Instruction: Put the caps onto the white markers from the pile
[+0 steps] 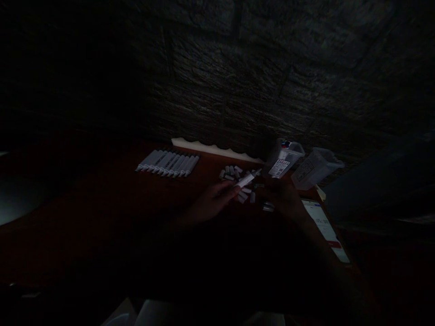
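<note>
The scene is very dark. My left hand (pixel 212 201) is closed on a white marker-like tube (pixel 246 179), held above a dark red table (pixel 102 213). My right hand (pixel 283 197) lies just right of the tube; its fingers are lost in shadow. Several small white caps or short pieces (pixel 234 172) lie scattered under and behind the tube. A tidy row of several white markers (pixel 168 164) lies side by side at the back left of the table.
Two clear plastic containers (pixel 283 160) (pixel 314 170) lie tipped at the back right. A lit phone (pixel 326 228) rests at the table's right edge. A white scalloped strip (pixel 210 148) runs along the back edge below a dark stone wall (pixel 254 81).
</note>
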The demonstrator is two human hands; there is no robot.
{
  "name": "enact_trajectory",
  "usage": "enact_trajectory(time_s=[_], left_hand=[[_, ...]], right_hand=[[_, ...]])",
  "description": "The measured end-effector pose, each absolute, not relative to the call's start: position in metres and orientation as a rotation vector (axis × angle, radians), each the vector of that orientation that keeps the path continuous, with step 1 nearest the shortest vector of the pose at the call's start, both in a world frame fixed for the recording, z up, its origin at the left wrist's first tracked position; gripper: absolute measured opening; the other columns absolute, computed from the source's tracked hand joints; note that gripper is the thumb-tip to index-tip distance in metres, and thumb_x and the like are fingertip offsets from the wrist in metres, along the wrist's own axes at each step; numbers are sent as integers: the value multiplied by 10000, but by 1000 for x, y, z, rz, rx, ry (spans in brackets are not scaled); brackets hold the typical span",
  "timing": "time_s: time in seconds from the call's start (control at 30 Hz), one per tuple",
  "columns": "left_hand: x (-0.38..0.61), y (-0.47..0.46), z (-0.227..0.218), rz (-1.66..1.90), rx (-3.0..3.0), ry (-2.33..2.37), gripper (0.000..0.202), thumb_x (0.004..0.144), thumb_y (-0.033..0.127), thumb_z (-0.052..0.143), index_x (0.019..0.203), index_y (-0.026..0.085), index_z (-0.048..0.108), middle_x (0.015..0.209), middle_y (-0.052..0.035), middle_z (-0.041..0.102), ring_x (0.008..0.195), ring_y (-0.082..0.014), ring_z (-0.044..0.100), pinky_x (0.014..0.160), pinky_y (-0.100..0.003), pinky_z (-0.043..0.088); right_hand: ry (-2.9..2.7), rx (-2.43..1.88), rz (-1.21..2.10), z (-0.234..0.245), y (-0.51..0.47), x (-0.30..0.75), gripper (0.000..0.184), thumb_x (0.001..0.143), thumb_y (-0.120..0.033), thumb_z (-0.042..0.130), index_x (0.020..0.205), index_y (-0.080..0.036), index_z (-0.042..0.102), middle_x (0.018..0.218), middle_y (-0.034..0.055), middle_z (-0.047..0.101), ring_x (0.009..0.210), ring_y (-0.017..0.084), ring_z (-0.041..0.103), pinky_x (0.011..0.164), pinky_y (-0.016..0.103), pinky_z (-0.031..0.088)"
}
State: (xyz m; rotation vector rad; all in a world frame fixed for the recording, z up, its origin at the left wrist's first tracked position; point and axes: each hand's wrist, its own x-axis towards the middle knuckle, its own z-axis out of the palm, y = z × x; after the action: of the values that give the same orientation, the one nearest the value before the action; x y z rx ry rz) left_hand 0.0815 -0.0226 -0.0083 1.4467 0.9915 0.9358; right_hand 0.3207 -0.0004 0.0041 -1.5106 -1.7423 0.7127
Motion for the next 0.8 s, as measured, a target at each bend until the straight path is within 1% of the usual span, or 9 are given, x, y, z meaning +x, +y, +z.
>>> enact_trajectory(time_s=[0.07,0.17,0.27,0.4,0.6,0.67,0.73,0.8], left_hand=[[80,-21,-7,979,1456,1022,366,873,501,529,932,165,663,741,-1,599,612,-95,477,522,-204,348],[78,-19,-6,1015,1460,1072,409,885,540,489,900,173,668,721,0,596,611,-106,482,534,-216,353],[76,-17,-6,1026,1487,1117,425,880,556,488,870,172,671,691,1,590,612,-116,488,533,-220,350],[77,-18,-4,1020,1521,1126,392,881,524,510,857,166,670,672,9,592,622,-119,504,550,-216,365],[78,-18,-7,1027,1551,1051,317,873,453,558,896,158,671,788,-19,651,685,-122,548,609,-219,427],[78,-18,-7,1026,1548,1042,308,874,439,564,905,152,669,813,-30,666,704,-126,565,635,-227,445],[78,-19,-7,1017,1560,1043,305,874,436,566,919,152,669,835,-35,679,724,-132,581,666,-238,463],[77,-19,-7,1012,1593,1048,298,871,432,572,932,158,671,858,-35,688,757,-143,595,704,-254,476]], right_hand=[[-1853,-1580,614,1,-3,311,257,730,-447,702,888,-250,747,770,30,733,652,182,655,550,275,446],[-1924,-1560,516,-7,-6,302,179,724,-448,718,799,-287,739,726,15,723,606,173,627,521,267,408],[-2002,-1584,444,-11,-7,302,140,728,-424,720,812,-313,741,747,9,732,603,176,629,521,272,403],[-1968,-1503,492,-11,-8,302,192,723,-347,723,914,-342,741,837,2,748,657,192,651,571,299,442],[-1918,-1560,561,-10,-8,296,240,708,-232,706,931,-315,741,890,21,747,738,222,679,669,348,493],[-1842,-1504,640,-6,-7,298,250,725,-254,695,971,-283,730,931,32,743,779,225,681,707,358,505],[-1671,-1383,730,4,-7,301,270,760,-326,678,1015,-246,715,985,45,732,851,218,671,743,349,512],[-1440,-1271,804,15,-8,304,302,794,-396,652,1039,-227,704,991,44,721,869,192,655,727,315,512]])
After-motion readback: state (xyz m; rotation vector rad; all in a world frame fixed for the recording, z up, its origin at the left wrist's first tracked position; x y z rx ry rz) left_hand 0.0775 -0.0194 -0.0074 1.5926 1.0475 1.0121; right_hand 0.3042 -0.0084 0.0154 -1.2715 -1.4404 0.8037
